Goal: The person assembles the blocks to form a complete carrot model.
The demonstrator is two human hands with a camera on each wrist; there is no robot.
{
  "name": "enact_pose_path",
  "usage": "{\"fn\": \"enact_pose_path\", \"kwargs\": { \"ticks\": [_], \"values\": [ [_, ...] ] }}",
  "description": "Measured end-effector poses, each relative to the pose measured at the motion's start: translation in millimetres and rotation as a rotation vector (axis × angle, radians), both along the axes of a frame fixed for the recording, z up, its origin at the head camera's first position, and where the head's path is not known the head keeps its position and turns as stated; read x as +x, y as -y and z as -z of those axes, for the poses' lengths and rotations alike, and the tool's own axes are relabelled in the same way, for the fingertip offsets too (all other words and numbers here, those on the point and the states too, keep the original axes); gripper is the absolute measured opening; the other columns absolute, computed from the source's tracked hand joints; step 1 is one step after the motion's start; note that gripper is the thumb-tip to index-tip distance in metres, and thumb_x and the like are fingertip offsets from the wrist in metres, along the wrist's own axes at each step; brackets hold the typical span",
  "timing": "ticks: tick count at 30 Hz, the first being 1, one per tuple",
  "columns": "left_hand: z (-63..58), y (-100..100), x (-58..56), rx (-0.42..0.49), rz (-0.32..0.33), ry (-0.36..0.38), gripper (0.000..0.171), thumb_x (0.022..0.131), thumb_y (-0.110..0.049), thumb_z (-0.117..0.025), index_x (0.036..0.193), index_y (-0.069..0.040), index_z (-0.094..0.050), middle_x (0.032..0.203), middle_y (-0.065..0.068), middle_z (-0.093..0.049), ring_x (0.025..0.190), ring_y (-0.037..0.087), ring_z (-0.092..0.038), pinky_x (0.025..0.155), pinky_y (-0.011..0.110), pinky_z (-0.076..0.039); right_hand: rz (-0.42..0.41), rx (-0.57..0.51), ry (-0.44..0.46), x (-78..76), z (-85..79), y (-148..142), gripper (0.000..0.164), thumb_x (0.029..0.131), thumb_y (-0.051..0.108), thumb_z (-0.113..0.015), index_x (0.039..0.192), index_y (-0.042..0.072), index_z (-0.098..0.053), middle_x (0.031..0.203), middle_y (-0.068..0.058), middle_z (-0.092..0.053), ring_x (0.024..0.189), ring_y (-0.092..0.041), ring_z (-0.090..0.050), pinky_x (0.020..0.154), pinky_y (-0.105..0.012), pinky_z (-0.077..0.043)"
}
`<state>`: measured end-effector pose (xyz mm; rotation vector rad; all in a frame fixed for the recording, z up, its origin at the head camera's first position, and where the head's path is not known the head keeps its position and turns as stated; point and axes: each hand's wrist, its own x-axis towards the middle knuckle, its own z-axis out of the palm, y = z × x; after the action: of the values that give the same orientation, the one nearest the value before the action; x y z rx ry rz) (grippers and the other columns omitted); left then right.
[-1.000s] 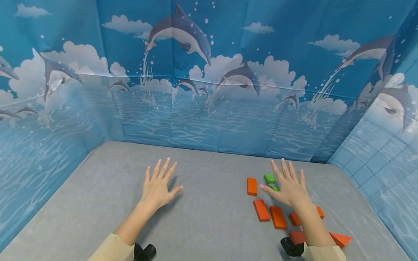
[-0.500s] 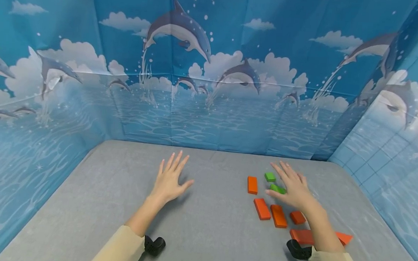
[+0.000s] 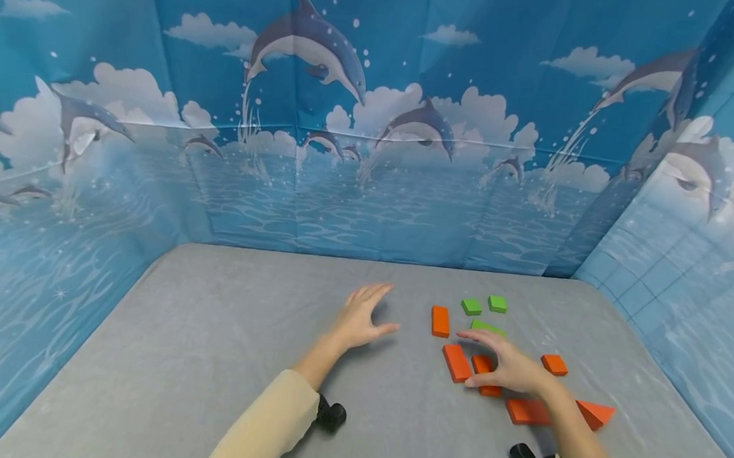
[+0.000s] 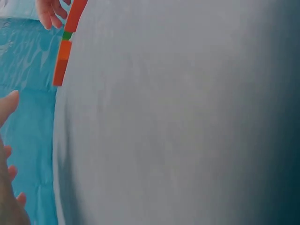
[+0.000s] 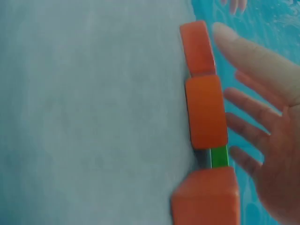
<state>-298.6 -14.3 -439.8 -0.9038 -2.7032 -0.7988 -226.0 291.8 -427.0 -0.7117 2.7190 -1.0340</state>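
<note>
My right hand [image 3: 512, 368] hovers over the block group in the head view, thumb and fingers spread apart around a gap with nothing in it. Under its thumb is an orange block [image 3: 488, 390], partly covered by the hand. A red-orange rectangular block [image 3: 456, 364] lies just left of the fingertips, and a green block [image 3: 488, 327] shows beyond them. My left hand [image 3: 357, 320] is held over the grey surface, thumb apart from the fingers, holding nothing. Nearest to it is an upright-lying orange block [image 3: 439, 321]. In the right wrist view, the right hand [image 5: 276, 126] is beside several blocks.
Two small green blocks [image 3: 471, 306] lie farther back. To the right are a small orange block [image 3: 554, 365], a long red-orange block [image 3: 525, 411] and a triangular block [image 3: 595, 414]. Dolphin-printed curtains [image 3: 368, 208] border the grey surface [image 3: 148, 356].
My left hand has moved right toward the blocks. My right hand has come nearer and lower over the orange blocks, its fingers turning leftward. The blocks appear unmoved.
</note>
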Motion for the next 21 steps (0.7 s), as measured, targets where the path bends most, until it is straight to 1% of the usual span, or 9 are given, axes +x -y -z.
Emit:
{"fn": "enact_pose_path", "kwargs": {
  "ticks": [2,6,12,16,21],
  "values": [
    [1.5,-12,-2.1,-0.005,0.013,0.022,0.073,0.082,-0.048,-0.063,0.142,-0.016,-0.035,0.143,0.001,-0.037,0.132,0.022,-0.031,0.107,0.047,-0.021,0.003,-0.012,0.029,-0.2,3.5,0,0.077,0.07,0.035,-0.078,0.134,0.007,-0.045,0.136,-0.017,-0.041,0.127,-0.043,-0.026,0.095,-0.067,-0.023],
    [2.8,-33,-6.0,-0.064,0.034,0.037,0.072,0.081,-0.049,-0.063,0.141,-0.018,-0.036,0.142,-0.001,-0.039,0.131,0.02,-0.032,0.107,0.044,-0.023,-0.001,-0.008,0.045,-1.1,8.2,0,0.073,0.072,0.034,-0.077,0.132,0.006,-0.047,0.134,-0.018,-0.044,0.127,-0.044,-0.027,0.096,-0.066,-0.021],
    [6.2,-61,-13.3,-0.133,0.081,0.061,0.072,0.08,-0.054,-0.061,0.141,-0.022,-0.037,0.142,-0.002,-0.039,0.131,0.018,-0.033,0.107,0.042,-0.024,0.034,0.011,0.078,-1.7,10.4,0,0.07,0.074,0.034,-0.076,0.131,0.007,-0.048,0.136,-0.021,-0.039,0.127,-0.046,-0.026,0.095,-0.067,-0.022],
    [9.3,-73,-16.3,-0.157,0.07,0.093,0.069,0.082,-0.054,-0.059,0.14,-0.023,-0.039,0.141,-0.004,-0.04,0.13,0.016,-0.034,0.106,0.039,-0.025,0.05,0.036,0.068,-2.5,12.2,1,0.068,0.074,0.035,-0.075,0.13,0.006,-0.049,0.136,-0.023,-0.039,0.126,-0.046,-0.029,0.094,-0.067,-0.023],
    [14.9,-81,-19.2,-0.159,0.058,0.115,0.067,0.082,-0.053,-0.059,0.139,-0.023,-0.04,0.141,-0.004,-0.041,0.13,0.016,-0.034,0.106,0.038,-0.026,0.053,0.032,0.062,-3.7,14.6,1,0.067,0.074,0.035,-0.075,0.129,0.006,-0.05,0.135,-0.023,-0.04,0.125,-0.045,-0.03,0.094,-0.066,-0.024]
  ]
}}
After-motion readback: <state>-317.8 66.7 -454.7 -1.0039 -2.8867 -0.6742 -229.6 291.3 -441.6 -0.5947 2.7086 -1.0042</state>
